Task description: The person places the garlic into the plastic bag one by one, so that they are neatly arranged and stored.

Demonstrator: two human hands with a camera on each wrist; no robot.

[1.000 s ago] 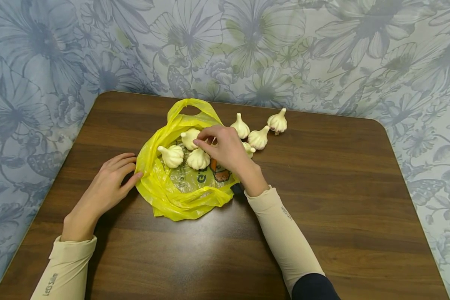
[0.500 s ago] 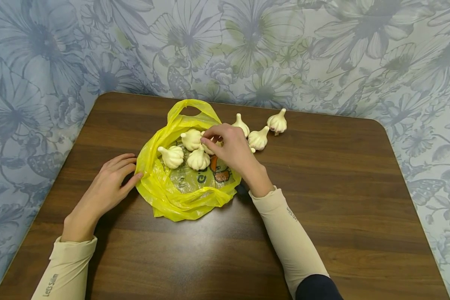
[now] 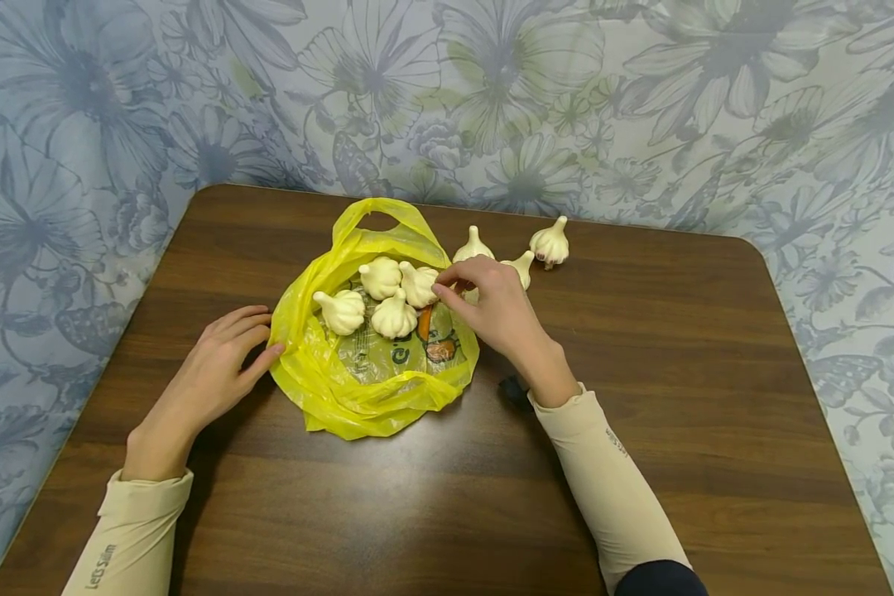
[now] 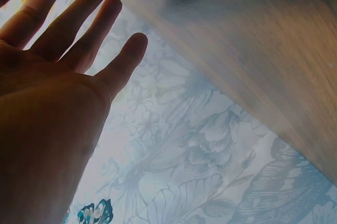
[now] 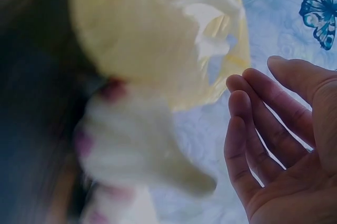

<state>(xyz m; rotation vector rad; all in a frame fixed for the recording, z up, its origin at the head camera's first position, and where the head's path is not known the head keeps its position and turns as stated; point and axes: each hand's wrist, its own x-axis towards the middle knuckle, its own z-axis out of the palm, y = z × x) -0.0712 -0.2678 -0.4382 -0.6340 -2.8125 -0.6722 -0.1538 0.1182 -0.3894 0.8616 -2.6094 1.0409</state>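
A yellow plastic bag (image 3: 372, 406) lies spread open on the table, with several garlic bulbs (image 3: 343, 312) inside. My left hand (image 3: 219, 364) rests at the bag's left rim, its thumb and fingertips touching the plastic. In the left wrist view those fingers (image 4: 97, 29) are extended and spread. Over the bag's right rim is my right hand (image 3: 495, 306), beside a garlic bulb (image 3: 418, 284) in the bag. The right wrist view shows its fingers (image 5: 242, 145) relaxed with nothing between them, near a garlic bulb (image 5: 137, 140). That hand partly covers bulbs outside the bag.
Garlic bulbs stand on the brown table (image 3: 678, 397) right of the bag, including one bulb (image 3: 473, 244) near the back edge and another bulb (image 3: 550, 242) farther right. A small dark object (image 3: 516, 391) shows beside the right wrist. Floral wallpaper (image 3: 447, 99) rises behind.
My right hand has drawn back rightward from over the bag, leaving a garlic bulb among the others inside. The left hand has stayed at the rim.
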